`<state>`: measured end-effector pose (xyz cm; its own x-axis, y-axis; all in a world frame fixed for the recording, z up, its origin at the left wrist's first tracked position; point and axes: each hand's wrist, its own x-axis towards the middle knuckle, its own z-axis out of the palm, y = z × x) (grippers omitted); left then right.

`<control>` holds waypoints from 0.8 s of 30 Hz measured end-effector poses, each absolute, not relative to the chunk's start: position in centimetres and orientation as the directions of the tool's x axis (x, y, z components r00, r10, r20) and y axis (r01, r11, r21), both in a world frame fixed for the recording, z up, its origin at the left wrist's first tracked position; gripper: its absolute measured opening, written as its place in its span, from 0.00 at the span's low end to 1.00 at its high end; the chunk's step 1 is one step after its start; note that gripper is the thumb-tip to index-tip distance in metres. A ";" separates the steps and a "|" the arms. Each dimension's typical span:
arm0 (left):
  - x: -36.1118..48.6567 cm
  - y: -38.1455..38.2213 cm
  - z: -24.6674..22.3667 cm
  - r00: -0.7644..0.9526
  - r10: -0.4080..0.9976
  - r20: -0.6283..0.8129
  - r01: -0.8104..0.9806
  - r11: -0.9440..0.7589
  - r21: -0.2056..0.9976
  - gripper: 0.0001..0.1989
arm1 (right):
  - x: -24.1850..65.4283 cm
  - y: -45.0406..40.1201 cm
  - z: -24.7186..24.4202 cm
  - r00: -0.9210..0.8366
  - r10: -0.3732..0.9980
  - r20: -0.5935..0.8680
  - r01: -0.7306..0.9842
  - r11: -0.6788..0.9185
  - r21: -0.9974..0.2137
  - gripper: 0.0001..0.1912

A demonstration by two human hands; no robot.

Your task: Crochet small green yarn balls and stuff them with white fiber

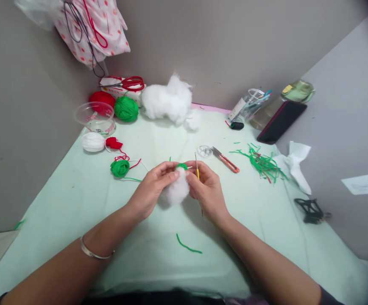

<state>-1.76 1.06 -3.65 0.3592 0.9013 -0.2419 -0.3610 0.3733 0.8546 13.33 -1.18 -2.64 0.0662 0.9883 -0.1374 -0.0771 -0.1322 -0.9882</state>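
A desk [126, 254] spread with a pale green cloth carries everything; directions run from the work in the middle, with twelve o'clock away from the person. A heap of white stuffing [165, 99] sits between eleven and twelve. The left hand [149, 188] and right hand [209, 190] meet over the desk, the fingers of both closed on the work. A phone [282, 123] leans at two o'clock, and a pile of green clippings [262, 163] lies at three, so a fair amount of trimming seems to have been done.

Between the hands, a tuft of white stuffing [177, 190] bulges toward six o'clock, pinched by thumbs and fingers. Most of it is bare, so enclosing it looks barely begun, if that is the aim. A large green ball of yarn [126, 109] rests between ten and eleven; a small green ball of yarn [119, 168] lies at nine, its strand leading toward the left hand. The right hand also keeps a yellow hook [197, 171] among its fingers. The green piece [182, 166] is worked only to a small size, held at the tuft's far end. One loose strand [188, 246] lies at six.
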 end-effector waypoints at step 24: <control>-2.2 0.9 -3.7 0.252 0.961 -0.111 -0.059 0.130 0.990 0.14 | 16.0 -1.6 -0.5 -0.309 0.929 -0.205 0.069 -0.193 -0.979 0.16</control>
<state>-2.24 0.91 -3.72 0.2522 0.9613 -0.1110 -0.0586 0.1297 0.9898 15.96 -1.55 -0.50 -0.3092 0.9287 -0.2047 0.0688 -0.1928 -0.9788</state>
